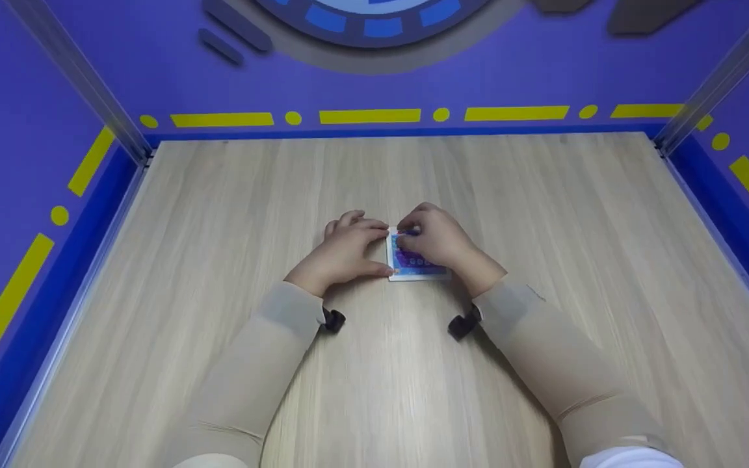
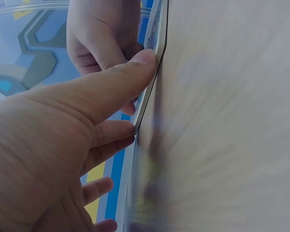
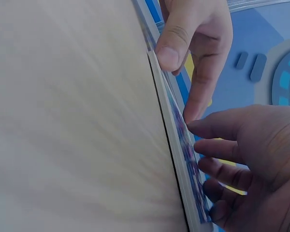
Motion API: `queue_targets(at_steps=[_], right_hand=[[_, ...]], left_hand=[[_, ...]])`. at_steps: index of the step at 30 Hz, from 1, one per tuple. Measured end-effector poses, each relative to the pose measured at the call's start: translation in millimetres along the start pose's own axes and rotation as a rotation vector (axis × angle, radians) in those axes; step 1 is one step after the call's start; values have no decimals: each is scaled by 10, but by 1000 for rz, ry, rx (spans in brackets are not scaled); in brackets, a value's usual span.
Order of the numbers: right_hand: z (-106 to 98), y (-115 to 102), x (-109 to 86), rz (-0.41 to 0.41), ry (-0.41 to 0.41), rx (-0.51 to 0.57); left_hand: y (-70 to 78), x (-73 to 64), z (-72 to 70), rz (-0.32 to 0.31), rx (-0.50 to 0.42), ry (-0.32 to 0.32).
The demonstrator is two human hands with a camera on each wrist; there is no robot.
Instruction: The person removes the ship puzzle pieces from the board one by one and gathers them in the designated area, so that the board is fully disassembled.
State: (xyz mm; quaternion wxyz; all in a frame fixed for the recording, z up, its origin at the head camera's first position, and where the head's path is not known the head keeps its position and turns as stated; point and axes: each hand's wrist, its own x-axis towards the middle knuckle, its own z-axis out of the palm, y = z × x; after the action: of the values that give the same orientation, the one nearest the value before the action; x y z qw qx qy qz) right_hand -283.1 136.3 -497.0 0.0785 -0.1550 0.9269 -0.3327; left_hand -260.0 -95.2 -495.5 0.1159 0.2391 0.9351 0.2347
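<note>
A small square board (image 1: 419, 277) with a pale edge and a blue and purple picture lies flat on the table. My left hand (image 1: 347, 252) is at its left side. The left thumb touches the near corner, and the forefinger reaches to the far corner; the other fingers spread out beyond it. Over the board bends my right hand (image 1: 439, 237), fingertips at the picture near its upper left part. Between right thumb and forefinger a bit of dark blue shows; I cannot tell whether it is a loose piece. The right hand covers much of the picture.
A wood-grain table (image 1: 231, 195) spreads around the board. Blue-purple walls (image 1: 517, 78) with yellow markings stand at the back and both sides. A small black device (image 1: 333, 320) sits at the left wrist, and another black device (image 1: 464, 323) at the right.
</note>
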Motion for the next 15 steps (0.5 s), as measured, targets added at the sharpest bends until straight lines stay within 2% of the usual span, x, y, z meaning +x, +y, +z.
queue_targets(at_steps=[7,15], right_hand=[[55,-73,24,45,26,-35],[77,-175,66,144,26,-59]], left_hand=[[6,3,-2,-6,5,-6],[13,11,10,-3,9,11]])
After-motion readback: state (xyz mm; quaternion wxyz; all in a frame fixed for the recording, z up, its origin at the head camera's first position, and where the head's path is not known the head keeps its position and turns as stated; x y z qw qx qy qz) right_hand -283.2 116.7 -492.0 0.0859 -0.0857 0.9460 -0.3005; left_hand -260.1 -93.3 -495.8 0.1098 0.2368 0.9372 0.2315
